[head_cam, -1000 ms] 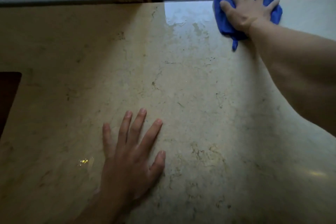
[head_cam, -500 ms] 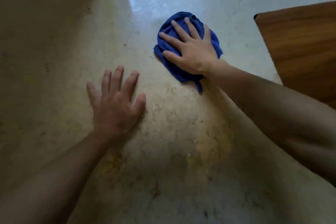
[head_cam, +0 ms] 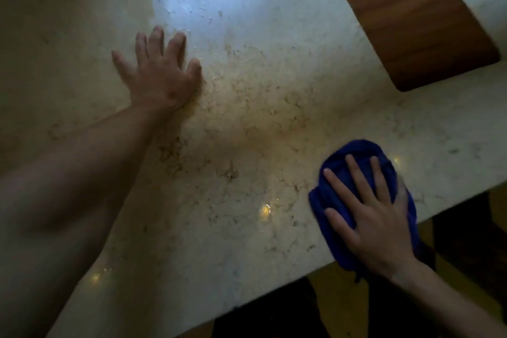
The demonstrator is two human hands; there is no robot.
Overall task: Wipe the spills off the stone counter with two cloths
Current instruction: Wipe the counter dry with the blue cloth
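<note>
A bunched blue cloth (head_cam: 333,195) lies at the near right edge of the beige stone counter (head_cam: 247,123). My right hand (head_cam: 367,214) presses flat on it with straight, spread fingers; part of the cloth hangs over the counter's edge. My left hand (head_cam: 157,71) rests flat on the bare stone further left and farther away, fingers spread, holding nothing. Wet smears (head_cam: 192,5) glisten in the bright patch beyond my left hand. Only one cloth is in view.
A brown wooden board (head_cam: 411,14) lies on the counter at the upper right. The counter's near edge (head_cam: 274,291) runs diagonally across the lower right, with dark floor below it.
My right hand has dragged the blue cloth from the far side of the counter back to its near right edge. My left hand stays flat on the stone.
</note>
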